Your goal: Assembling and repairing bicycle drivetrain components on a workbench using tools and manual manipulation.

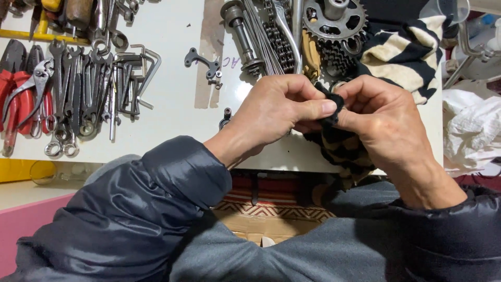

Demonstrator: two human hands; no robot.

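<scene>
My left hand [271, 112] and my right hand [383, 117] meet over the near edge of a white table [177, 94]. Both pinch a black-and-cream striped rag [342, 149] between thumbs and fingers, its dark bunched end squeezed at the fingertips. Whether a small part sits inside the bunched cloth is hidden. More of the same striped cloth [404, 57] lies behind the right hand. Dark padded sleeves cover both forearms.
Wrenches and hex keys [94, 89] and red-handled pliers [21, 94] lie at the left. A toothed sprocket [334, 23], a chain, a bundle of spokes [263, 42] and an axle [242, 36] lie at the back. White crumpled plastic [472, 128] sits at the right.
</scene>
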